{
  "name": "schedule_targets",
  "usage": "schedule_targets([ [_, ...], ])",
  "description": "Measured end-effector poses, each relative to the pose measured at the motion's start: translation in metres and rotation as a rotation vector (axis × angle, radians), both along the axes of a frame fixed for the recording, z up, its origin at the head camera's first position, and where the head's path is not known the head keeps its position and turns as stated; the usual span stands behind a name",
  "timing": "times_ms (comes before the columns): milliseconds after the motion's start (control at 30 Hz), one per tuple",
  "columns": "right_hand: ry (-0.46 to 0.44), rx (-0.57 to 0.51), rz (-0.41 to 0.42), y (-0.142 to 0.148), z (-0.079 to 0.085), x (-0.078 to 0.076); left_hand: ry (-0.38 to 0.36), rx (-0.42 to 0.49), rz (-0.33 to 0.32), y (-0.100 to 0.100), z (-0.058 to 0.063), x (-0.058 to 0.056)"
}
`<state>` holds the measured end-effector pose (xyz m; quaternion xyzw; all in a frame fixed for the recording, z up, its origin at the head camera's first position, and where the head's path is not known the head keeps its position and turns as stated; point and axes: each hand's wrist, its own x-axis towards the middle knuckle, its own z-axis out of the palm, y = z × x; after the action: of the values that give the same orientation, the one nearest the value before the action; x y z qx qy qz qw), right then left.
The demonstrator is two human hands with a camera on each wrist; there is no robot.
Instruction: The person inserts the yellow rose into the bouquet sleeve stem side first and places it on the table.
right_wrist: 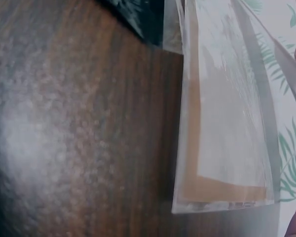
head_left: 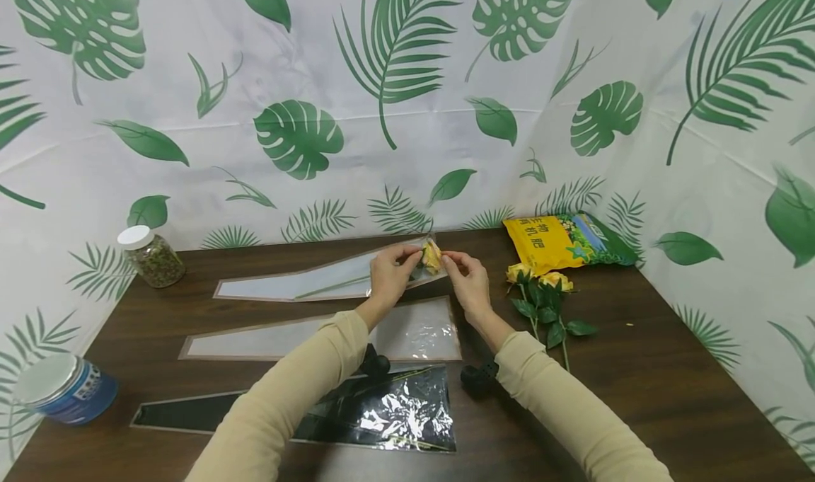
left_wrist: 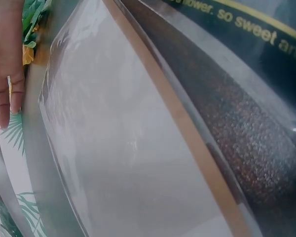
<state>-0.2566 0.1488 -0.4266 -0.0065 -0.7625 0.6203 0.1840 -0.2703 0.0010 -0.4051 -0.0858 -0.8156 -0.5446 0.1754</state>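
A yellow rose [head_left: 431,256] lies in the wide right end of the farthest clear-and-white flower sleeve [head_left: 255,288], its green stem [head_left: 331,287] running left along the sleeve. My left hand [head_left: 390,275] pinches the sleeve's film with thumb and index finger, just left of the bloom. On the bloom's other side, my right hand [head_left: 470,284] pinches the sleeve by its open end. A second white sleeve [head_left: 414,326] with a brown border lies flat below my wrists; it fills much of the left wrist view. Part of the right hand [left_wrist: 7,74] shows at that view's left edge.
Nearest me lies a black flower sleeve [head_left: 382,408]. Two more yellow roses [head_left: 541,291] rest at right, before a yellow fertilizer bag [head_left: 560,241]. At left stand a jar with a white lid [head_left: 153,259] and a blue can [head_left: 70,390]. A leaf-print cloth [head_left: 395,163] backs the table.
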Motion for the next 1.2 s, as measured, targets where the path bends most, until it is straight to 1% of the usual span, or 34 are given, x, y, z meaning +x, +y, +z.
schedule_targets([
  [100,-0.026,0.032,0.004,0.000,0.001,0.002,-0.004,0.004,0.001,0.000,0.001,0.000],
  [233,-0.034,0.057,0.004,0.001,0.001,0.003,-0.007,0.011,0.002,0.000,0.002,-0.001],
  [333,-0.050,0.075,0.019,0.001,0.002,0.003,-0.005,0.014,-0.001,0.001,0.003,-0.001],
  [433,-0.090,0.087,0.042,0.000,0.003,0.003,-0.006,0.013,-0.002,0.001,0.005,-0.001],
  [600,-0.172,0.089,0.123,-0.001,0.003,0.002,-0.013,-0.001,0.003,0.000,0.005,-0.001],
  [700,-0.201,0.138,0.193,-0.003,0.003,-0.001,-0.016,-0.017,0.008,0.000,0.005,-0.002],
  [767,-0.222,0.155,0.224,-0.005,0.004,-0.003,-0.016,-0.028,0.012,-0.001,0.005,-0.003],
  [833,-0.248,0.131,0.244,-0.006,0.004,-0.006,-0.019,-0.033,0.014,-0.002,0.004,-0.004],
  [933,-0.273,0.011,0.219,-0.007,0.003,-0.011,-0.034,-0.035,0.017,-0.004,0.004,-0.007],
  [1000,-0.271,-0.051,0.198,-0.007,0.003,-0.015,-0.021,-0.054,0.019,-0.008,0.001,-0.009],
  [1067,-0.262,-0.082,0.184,-0.007,0.002,-0.019,-0.017,-0.097,0.011,-0.016,-0.002,-0.010],
  [1133,-0.260,-0.084,0.188,-0.007,0.002,-0.022,-0.025,-0.168,0.006,-0.026,-0.006,-0.010],
  [1200,-0.266,-0.071,0.195,-0.006,0.001,-0.025,-0.056,-0.261,-0.012,-0.035,-0.009,-0.009],
])
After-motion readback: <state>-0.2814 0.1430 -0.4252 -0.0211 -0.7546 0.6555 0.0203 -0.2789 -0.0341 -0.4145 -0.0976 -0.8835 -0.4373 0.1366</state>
